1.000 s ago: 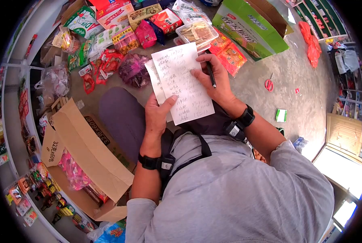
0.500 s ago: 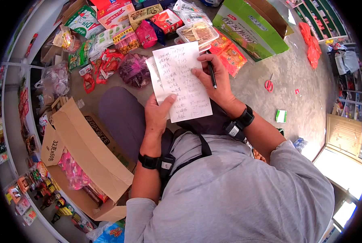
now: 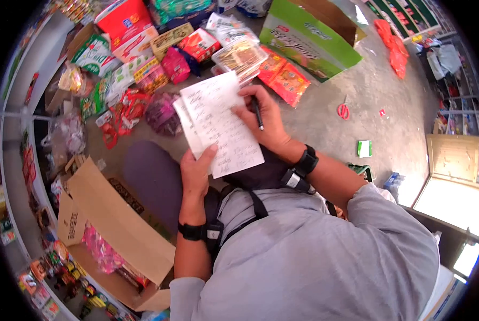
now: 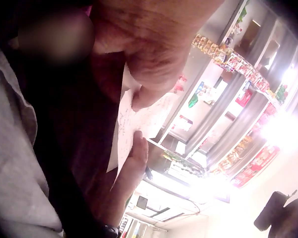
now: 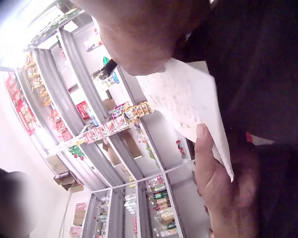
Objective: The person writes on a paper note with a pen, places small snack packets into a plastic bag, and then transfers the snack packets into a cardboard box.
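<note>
Two overlapping sheets of handwritten paper [image 3: 223,125] are held over the person's lap. The left hand [image 3: 198,168] pinches their lower left edge, its thumb lying on top of the front sheet. At the upper right edge, the right hand [image 3: 265,119] grips the paper between thumb and finger, and a black pen [image 3: 257,113] is tucked in that same hand. In the left wrist view the paper [image 4: 139,116] runs between both hands. The right wrist view shows the left thumb pressed on the paper [image 5: 184,99], with the fingers behind it.
Snack packets, a plastic tub [image 3: 242,56] and a green carton [image 3: 309,40] lie on the floor ahead. An open cardboard box [image 3: 124,219] stands at the left, pink packets [image 3: 101,249] inside. Red scissors [image 3: 343,111] lie on the floor at right. Stocked shelves line both sides.
The head view has shifted, so the scene sits differently in it. Both hands keep their hold on the paper, which looks slightly more tilted, and the pen stays in the right hand.
</note>
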`<state>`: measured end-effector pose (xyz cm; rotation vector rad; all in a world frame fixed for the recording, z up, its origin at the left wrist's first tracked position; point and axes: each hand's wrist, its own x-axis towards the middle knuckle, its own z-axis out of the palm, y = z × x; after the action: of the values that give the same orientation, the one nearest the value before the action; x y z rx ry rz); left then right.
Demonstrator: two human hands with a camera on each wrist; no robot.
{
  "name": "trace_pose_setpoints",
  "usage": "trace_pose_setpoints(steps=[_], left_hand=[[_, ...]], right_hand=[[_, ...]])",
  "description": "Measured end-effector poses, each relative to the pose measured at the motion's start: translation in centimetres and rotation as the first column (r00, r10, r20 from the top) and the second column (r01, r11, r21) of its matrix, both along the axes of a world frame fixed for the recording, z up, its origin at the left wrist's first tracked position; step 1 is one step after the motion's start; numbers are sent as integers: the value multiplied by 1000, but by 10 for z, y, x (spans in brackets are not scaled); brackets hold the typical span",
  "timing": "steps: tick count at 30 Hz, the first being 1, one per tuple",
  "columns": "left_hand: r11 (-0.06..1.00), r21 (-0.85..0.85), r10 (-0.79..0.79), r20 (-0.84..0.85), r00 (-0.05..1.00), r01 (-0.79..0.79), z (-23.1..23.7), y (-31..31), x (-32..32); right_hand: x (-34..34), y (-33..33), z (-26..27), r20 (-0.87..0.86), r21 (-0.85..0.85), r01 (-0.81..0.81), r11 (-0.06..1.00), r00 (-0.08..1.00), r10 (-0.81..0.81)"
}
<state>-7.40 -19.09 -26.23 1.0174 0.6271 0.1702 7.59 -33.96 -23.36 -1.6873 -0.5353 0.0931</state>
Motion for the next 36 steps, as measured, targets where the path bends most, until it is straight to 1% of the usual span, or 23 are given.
trace_pose_setpoints(steps=[1, 2, 4, 6, 7, 8, 9, 10, 11, 13, 14, 15, 18, 19, 22, 25, 28, 29, 32, 33, 34, 35, 36], left_hand=[[1000, -10, 6, -22, 1000, -6, 6, -1, 0], [1000, -5, 2, -28, 1000, -3, 6, -1, 0], [1000, 9, 2, -43, 999, -1, 2, 0, 0], [1000, -16, -6, -40, 999, 5, 1, 0, 0], [999, -41, -4, -27, 1000, 3, 2, -1, 0], [998, -65, 0, -16, 1000, -1, 2, -2, 0], [997, -76, 5, -22, 1000, -6, 3, -3, 0], [997, -72, 8, -23, 1000, -10, 3, -4, 0], [998, -68, 13, -26, 1000, -15, 2, -5, 1], [999, -39, 8, -61, 998, -10, 1, -3, -1], [999, -25, 22, -70, 997, -24, 3, -4, -1], [999, -12, 33, -76, 997, -34, 8, -5, 1], [999, -11, 35, -123, 992, -36, 12, -6, 9], [999, -20, 27, -100, 995, -30, 15, -7, 12], [999, 22, 43, -170, 985, -39, 10, -1, 18], [998, 30, 58, -168, 984, -54, 17, 0, 31], [994, 105, 37, -193, 980, -17, 14, 6, 38], [994, 105, 30, -196, 980, -9, 15, 6, 41], [995, 101, 10, -205, 979, 11, 18, 5, 54], [995, 102, 4, -218, 976, 19, 17, 6, 56], [994, 102, 0, -230, 973, 25, 16, 6, 57], [994, 106, -4, -225, 974, 28, 18, 4, 60], [993, 109, -9, -215, 976, 34, 19, 2, 65]], right_hand=[[2, -3, -2, -4, 3, -10, 1000, 1000, 10], [5, -6, 0, 32, -4, -8, 1000, 999, 8], [19, -22, 14, -111, 50, -71, 996, 991, 77], [57, -51, 6, 20, -82, -7, 997, 1000, 9], [82, -72, 6, 139, -222, 36, 974, 990, -5], [111, -97, -9, 251, -332, 161, 929, 965, -77], [142, -124, -29, 365, -423, 288, 859, 922, -129], [172, -154, -39, 473, -463, 381, 800, 870, -140], [195, -181, -38, 317, -619, 393, 680, 917, -241], [244, -249, -63, 417, -644, 512, 569, 858, -300], [254, -269, -54, 404, -679, 537, 500, 843, -356], [280, -304, -70, 490, -689, 599, 407, 800, -347], [306, -341, -46, 501, -749, 627, 213, 747, -437], [319, -349, -43, 483, -777, 607, 169, 746, -458], [349, -365, -45, 569, -737, 658, 151, 726, -386], [384, -375, -62, 524, -783, 594, 184, 789, -321], [418, -387, -84, 493, -802, 577, 156, 786, -374], [428, -395, -89, 460, -850, 512, 124, 836, -298], [413, -381, -86, 395, -908, 401, 123, 916, -75], [408, -381, -98, 317, -938, 321, 129, 947, -51], [403, -386, -121, 272, -949, 258, 181, 961, 57], [369, -358, -92, 236, -955, 226, 190, 971, 34], [360, -356, -115, 245, -948, 227, 221, 968, 55]])
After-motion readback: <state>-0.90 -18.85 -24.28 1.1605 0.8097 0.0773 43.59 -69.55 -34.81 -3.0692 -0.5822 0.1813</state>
